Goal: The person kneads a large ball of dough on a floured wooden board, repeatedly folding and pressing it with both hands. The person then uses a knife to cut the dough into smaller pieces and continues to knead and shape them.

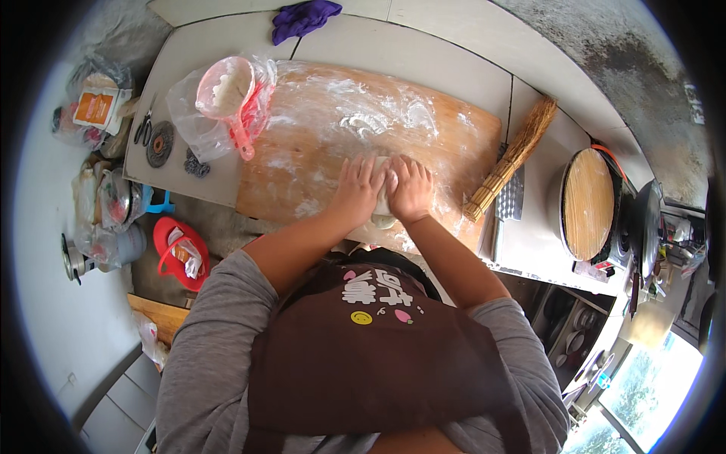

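A lump of pale dough lies near the front edge of a floured wooden board. My left hand presses on its left side, fingers pointing away from me. From the right, my right hand bears down on the same lump, its thumb close to the left hand. Both palms cover much of the dough, so its full shape is hidden. White flour is smeared over the far half of the board.
Left of the board, a pink scoop holding flour rests on a plastic bag. Scissors lie farther left. On the right are a straw brush, a cleaver and a pot with a wooden lid. A purple cloth lies behind.
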Tool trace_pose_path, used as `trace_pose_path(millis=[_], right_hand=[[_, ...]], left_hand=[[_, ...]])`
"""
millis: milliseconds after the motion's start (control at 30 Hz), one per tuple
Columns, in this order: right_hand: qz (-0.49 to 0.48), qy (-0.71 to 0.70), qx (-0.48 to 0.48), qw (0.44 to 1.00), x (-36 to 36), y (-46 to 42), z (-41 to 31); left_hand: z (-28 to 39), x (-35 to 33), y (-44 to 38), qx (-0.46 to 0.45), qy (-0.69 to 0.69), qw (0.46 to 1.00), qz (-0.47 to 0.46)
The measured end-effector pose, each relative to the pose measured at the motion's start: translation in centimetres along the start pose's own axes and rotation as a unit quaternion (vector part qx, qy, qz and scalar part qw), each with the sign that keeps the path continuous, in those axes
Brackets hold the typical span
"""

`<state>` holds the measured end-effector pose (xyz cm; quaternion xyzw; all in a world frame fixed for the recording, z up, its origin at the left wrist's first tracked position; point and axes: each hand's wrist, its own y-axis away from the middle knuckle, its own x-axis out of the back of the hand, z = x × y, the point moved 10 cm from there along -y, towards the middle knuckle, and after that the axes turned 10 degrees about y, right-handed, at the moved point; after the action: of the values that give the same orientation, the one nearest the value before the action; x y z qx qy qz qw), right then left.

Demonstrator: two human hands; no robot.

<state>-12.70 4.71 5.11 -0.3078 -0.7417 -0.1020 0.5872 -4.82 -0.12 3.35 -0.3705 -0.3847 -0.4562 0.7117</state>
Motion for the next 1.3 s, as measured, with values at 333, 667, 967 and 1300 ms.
trace_pose_path(millis=[333,667,967,1300], right_hand=[[0.032,0.054,-0.075,0.995,-2.5,-7.0,4.0],[-0.021,0.006,-0.135,0.991,-4.5,-9.5,6.9],[-0.152,-0.15,0.001,0.977,2.5,-2.2,-0.3],[-0.056,-0.041,0.048,0.996,3.1,7.4,-3.4]], left_hand=[[-5.3,-3.4,-6.8,0.215,0.043,0.944,-0.248],[-4.8,-2.6,-8.7,0.233,0.013,0.943,-0.237],[-3.0,3.1,-3.6,0.136,0.067,0.939,-0.309],[1.6,0.5,0.4,0.001,0.088,0.975,-0.206]])
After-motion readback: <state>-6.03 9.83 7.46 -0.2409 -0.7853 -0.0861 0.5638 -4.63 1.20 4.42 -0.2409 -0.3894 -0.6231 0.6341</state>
